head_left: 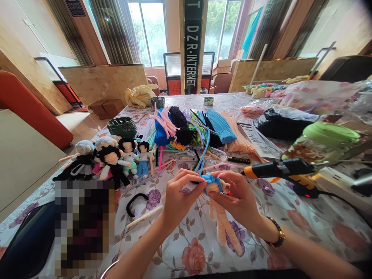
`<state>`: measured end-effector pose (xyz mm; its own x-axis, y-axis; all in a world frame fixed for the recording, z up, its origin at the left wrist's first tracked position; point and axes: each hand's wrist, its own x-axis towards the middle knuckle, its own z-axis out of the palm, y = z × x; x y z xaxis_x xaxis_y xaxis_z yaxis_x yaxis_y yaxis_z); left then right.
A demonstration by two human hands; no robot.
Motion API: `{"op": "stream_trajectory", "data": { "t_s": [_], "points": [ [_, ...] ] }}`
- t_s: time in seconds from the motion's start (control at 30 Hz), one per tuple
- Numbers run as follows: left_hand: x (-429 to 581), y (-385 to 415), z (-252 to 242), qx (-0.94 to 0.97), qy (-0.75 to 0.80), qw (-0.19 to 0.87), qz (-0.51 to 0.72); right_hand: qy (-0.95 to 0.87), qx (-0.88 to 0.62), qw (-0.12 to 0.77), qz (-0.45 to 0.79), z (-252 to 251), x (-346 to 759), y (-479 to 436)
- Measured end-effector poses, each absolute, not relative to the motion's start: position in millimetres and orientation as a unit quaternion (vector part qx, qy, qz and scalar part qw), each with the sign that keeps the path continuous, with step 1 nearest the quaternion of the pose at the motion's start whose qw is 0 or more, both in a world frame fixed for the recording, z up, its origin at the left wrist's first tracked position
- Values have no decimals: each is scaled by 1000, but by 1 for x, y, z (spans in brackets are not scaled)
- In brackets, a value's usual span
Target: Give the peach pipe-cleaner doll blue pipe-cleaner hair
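A doll of peach pipe cleaners (222, 226) hangs between my hands, its two legs pointing down over the tablecloth. Blue pipe cleaners (213, 179) cover the top of its head, and long blue ends (205, 149) rise from it. My left hand (181, 193) pinches the blue strands at the left side of the head, thumb and fingers together. Wrapped round the doll's head and upper body from the right is my right hand (240, 197). The doll's torso is mostly hidden behind the fingers.
Finished dolls (110, 159) sit at the left, beside a dark woven basket (122, 126). Bundles of coloured pipe cleaners (221, 126) lie ahead. A glue gun (279, 170) with a cord is at the right, near a green container (328, 135). A black pipe-cleaner piece (132, 201) lies left.
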<state>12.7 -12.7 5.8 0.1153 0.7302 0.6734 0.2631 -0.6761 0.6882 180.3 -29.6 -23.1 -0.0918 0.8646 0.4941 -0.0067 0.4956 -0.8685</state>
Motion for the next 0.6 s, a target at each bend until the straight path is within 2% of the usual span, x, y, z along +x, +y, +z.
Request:
{"op": "stream_trajectory", "data": {
  "t_s": [0.4,0.6],
  "points": [
    [12,-12,6,715,353,214,564,-617,-340,582,407,-24,180,-30],
    [10,-14,6,697,378,277,542,-639,-318,590,378,-18,178,-29]
  ]
}}
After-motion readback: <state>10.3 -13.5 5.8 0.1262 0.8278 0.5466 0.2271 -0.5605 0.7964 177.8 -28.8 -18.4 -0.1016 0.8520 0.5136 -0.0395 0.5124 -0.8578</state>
